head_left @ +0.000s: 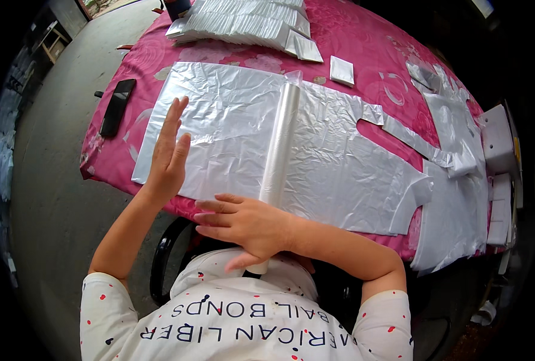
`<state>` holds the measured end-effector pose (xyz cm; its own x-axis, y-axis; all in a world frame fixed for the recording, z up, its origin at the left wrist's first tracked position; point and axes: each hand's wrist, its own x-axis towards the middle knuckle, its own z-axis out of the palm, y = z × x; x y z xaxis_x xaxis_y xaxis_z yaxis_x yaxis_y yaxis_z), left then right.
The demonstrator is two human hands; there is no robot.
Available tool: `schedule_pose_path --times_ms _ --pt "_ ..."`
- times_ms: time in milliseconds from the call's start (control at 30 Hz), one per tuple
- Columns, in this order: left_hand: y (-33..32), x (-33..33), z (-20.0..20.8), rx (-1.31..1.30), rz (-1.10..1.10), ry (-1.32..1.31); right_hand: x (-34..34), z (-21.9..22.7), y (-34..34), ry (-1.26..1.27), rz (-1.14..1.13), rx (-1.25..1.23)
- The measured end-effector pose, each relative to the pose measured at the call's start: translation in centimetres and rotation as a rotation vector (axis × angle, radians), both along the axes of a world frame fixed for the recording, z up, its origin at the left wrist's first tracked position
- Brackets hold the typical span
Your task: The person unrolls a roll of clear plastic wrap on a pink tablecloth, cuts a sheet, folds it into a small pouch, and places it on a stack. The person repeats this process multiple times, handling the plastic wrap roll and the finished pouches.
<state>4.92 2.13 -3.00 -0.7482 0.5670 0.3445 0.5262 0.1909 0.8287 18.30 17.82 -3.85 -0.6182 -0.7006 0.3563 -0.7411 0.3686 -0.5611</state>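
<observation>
A flat pile of silvery-white plastic carrier bags [339, 162] lies across the table, its cut-out handles pointing right. Across it, from far to near, rests a whitish roll [282, 135] that looks wrapped in clear film. My left hand [170, 153] is over the left part of the bags, fingers stretched out and holding nothing; whether it touches the plastic I cannot tell. Close to my body, my right hand [243, 225] is spread over the near end of the roll, its fingers apart and pointing left. It hides part of that end, which reaches over the table edge.
A pink floral tablecloth [387, 36] covers the table. Folded white packets [243, 27] are heaped at the back, with a single packet [342, 71] nearer. A black phone [117, 108] lies left. More plastic bags [454, 210] and white boxes [501, 141] are at the right.
</observation>
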Motion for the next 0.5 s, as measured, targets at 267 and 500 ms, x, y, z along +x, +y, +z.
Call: schedule_pose_path --times_ms 267,500 --pt "-16.3 1.8 -1.7 -0.030 0.331 -0.261 -7.2 1.7 0.6 0.111 -0.152 -0.127" --pt "-14.9 5.5 -2.8 -0.052 0.242 -0.374 -15.0 -3.3 -3.3 0.182 -0.335 0.209"
